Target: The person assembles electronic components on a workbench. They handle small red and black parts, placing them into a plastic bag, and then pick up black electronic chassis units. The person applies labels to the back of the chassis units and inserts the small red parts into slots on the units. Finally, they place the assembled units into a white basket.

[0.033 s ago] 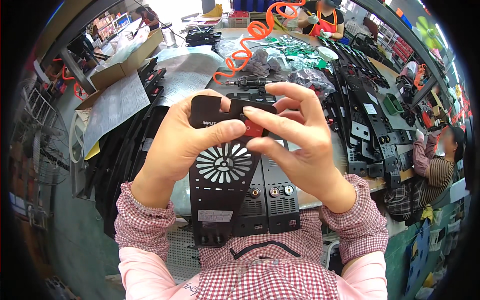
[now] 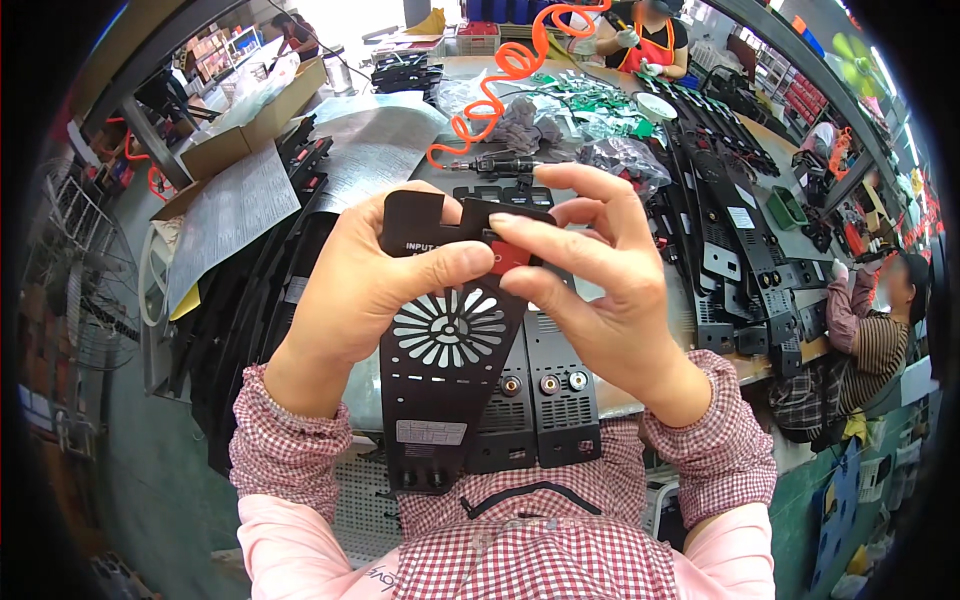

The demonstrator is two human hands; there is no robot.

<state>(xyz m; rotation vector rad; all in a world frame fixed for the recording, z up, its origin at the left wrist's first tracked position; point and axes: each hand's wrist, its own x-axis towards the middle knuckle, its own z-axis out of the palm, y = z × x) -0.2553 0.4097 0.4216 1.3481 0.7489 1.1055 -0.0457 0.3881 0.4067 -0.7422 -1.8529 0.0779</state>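
My left hand (image 2: pixel 350 275) is closed around the upper part of a black metal panel (image 2: pixel 434 400), its thumb lying across the front. The panel has a round fan grille of radial slots, a pale label below it and a notch in its top edge. A red rocker switch (image 2: pixel 512 257) sits at the panel's upper right, pinched between the thumb and fingers of my right hand (image 2: pixel 615 275). The left thumb tip reaches the switch's left side. Whether the switch is fully seated cannot be seen. Behind the held panel, more black panels (image 2: pixel 566 425) with round brass-coloured connectors lie at the table edge.
Beyond my hands lies a black power screwdriver (image 2: pixel 500 163) below a coiled orange hose (image 2: pixel 515 62). Stacked black panels (image 2: pixel 240 300) stand at left, and more (image 2: pixel 715 225) spread across the right. Green parts (image 2: pixel 590 105) are heaped farther back. Co-workers sit at the far side and right.
The switch and my right fingers have shifted very slightly to the right. Both hands keep their grips.
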